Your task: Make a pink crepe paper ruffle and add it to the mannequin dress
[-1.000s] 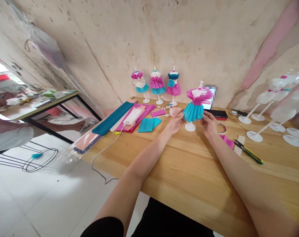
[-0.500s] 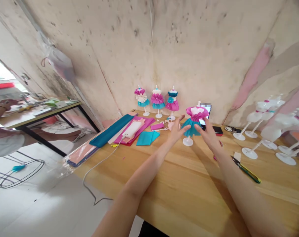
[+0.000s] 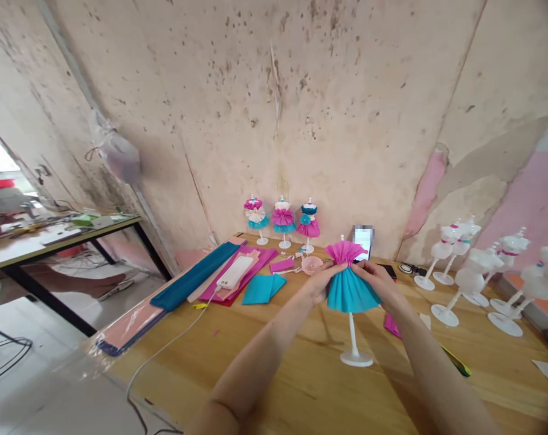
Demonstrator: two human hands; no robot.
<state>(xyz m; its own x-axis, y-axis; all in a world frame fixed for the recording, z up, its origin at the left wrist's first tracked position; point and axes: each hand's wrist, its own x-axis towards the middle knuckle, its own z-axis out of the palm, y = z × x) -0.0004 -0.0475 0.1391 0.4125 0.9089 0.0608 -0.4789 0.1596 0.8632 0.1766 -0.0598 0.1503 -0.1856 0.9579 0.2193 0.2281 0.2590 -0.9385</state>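
Observation:
A small mannequin (image 3: 351,291) on a white stand wears a pink paper top and a teal pleated paper skirt. Both my hands hold it lifted above the wooden table (image 3: 274,368). My left hand (image 3: 319,281) grips the dress at its waist from the left, fingers closed on it. On the right side my right hand (image 3: 372,275) pinches the waist, fingers closed. The round white base (image 3: 356,359) hangs just above the tabletop.
Three dressed mannequins (image 3: 281,220) stand at the wall. Teal and pink paper sheets (image 3: 219,279), a white power bank (image 3: 231,275) with cable, a small pink bowl (image 3: 312,264) and a phone (image 3: 363,240) lie behind. Bare white mannequins (image 3: 477,272) stand right. Scissors (image 3: 455,360) lie near my right arm.
My hands closed on the dressed mannequin and raised it toward me off the table. The camera tilted upward, showing more wall.

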